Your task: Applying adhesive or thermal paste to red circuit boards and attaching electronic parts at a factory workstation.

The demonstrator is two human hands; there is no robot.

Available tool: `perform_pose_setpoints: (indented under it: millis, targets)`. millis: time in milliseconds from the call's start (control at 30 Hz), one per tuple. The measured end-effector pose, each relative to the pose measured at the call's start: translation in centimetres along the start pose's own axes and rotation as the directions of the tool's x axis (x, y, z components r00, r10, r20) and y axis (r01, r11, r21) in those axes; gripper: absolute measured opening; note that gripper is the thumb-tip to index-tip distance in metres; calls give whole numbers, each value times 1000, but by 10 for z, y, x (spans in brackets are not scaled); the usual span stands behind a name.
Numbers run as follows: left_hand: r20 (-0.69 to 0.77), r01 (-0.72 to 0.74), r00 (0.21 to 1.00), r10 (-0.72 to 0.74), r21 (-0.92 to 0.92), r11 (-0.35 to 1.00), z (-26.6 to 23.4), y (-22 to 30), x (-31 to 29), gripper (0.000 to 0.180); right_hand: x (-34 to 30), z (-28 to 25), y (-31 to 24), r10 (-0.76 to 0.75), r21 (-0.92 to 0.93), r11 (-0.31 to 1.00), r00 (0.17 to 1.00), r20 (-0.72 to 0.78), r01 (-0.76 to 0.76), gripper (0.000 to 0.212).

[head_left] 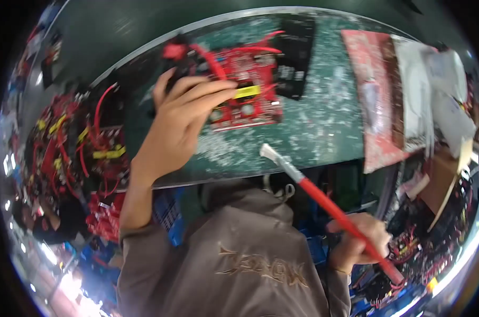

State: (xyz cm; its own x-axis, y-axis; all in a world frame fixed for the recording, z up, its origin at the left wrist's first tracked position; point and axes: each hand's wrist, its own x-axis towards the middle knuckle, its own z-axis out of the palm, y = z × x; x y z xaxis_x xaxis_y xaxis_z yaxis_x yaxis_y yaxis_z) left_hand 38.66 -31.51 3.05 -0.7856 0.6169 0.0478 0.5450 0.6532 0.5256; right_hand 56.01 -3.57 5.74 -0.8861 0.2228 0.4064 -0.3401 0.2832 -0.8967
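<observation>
A red circuit board (260,110) with a yellow label and thick red wires lies on the green bench. My left hand (178,116) grips its left side, the fingers reaching over the top towards the label. My left thumb is mostly hidden. A dark part with a red piece stands just beyond these fingers. Lower right, my right hand (364,240) is closed around the red handle of a brush (324,199). The brush slants up and left, its pale bristles in front of the board and apart from it.
White flecks cover the worn bench top (324,132). A black panel (296,58) lies behind the board's right side. More boards with red wires and yellow labels (110,153) crowd the left. At right are a pink sheet (374,100) and clear plastic bags (451,100).
</observation>
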Motion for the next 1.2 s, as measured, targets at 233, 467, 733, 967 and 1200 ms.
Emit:
perform_pose_setpoints:
  millis: [233,467,733,967,1200]
  targets:
    - [-8,33,999,-34,-111,993,-6,-8,-13,32,3,64,23,-59,-48,996,959,277,75,20]
    - [-51,5,999,-11,-109,994,-2,-13,-18,32,1,83,26,-115,-42,990,948,295,133,18]
    - [-79,-20,997,12,-96,995,3,-15,-17,30,-2,71,21,-108,-124,980,942,316,154,18]
    - [-73,-13,997,8,-71,997,-1,-12,-16,30,-4,68,28,-165,-171,961,948,271,216,23]
    - [-46,14,999,-16,-41,999,-2,-10,-16,30,-5,57,26,-109,-193,968,961,256,161,24]
